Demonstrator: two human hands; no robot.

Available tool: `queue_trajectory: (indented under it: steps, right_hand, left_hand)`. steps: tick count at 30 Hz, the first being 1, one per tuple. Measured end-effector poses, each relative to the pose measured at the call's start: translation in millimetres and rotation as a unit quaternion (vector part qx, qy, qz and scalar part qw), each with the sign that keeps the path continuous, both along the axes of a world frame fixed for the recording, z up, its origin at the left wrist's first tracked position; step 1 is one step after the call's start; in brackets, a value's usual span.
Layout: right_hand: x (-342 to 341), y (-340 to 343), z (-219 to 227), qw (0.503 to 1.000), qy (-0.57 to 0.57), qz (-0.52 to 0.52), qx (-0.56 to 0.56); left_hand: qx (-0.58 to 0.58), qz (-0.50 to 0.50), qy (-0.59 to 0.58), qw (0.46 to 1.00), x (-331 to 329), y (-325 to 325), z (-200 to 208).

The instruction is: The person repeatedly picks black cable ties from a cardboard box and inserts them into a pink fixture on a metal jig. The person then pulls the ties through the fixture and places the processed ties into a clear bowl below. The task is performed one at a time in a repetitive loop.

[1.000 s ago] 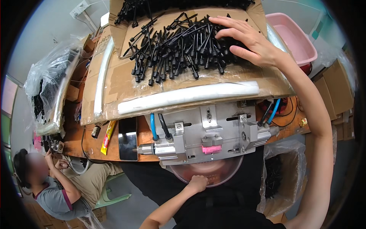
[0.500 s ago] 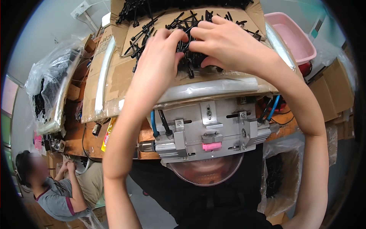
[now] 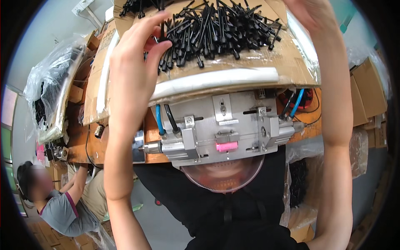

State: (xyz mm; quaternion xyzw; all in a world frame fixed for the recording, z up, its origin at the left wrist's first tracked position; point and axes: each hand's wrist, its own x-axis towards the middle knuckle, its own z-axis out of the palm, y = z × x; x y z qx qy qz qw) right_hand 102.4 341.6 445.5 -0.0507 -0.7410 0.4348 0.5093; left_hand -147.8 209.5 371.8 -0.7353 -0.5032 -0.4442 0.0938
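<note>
My left hand is at the left end of a pile of black stick-shaped parts, each thin with a thicker knob at one end. Between its bent fingers and thumb stands one such black part. The pile lies loose on a cardboard sheet. Beyond its right side, my right hand is at the top edge, blurred and partly cut off, so its fingers do not show clearly. Nearer to me is a metal fixture with a pink piece at its middle front.
White padded strips line the cardboard. Blue air hoses run to the fixture. A clear round bowl hangs below it. To the right stands a plastic-lined box of black parts. A co-worker sits at the lower left.
My hands have moved apart from the middle of the pile, the left one leftward, the right one up and right to the picture's edge. The pile now shows uncovered, more gathered together.
</note>
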Motion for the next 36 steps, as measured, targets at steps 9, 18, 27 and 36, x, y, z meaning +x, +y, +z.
queue_trajectory:
  steps: [9, 18, 27, 36]
  right_hand:
    - [77, -110, -52, 0.989, 0.066, -0.119, -0.063]
    - [124, -147, -94, 0.973, 0.026, -0.223, -0.058]
    - [41, -228, -159, 0.951, -0.133, -0.279, 0.001]
    - [6, -260, -228, 0.912, -0.288, -0.284, 0.063]
  left_hand:
    - [-0.202, 0.030, 0.119, 0.972, 106, -175, -117]
    - [-0.186, 0.087, 0.188, 0.960, 125, -161, -143]
    - [-0.230, 0.079, 0.162, 0.956, 119, -164, -144]
    - [-0.266, 0.047, 0.022, 0.963, 102, -189, -111]
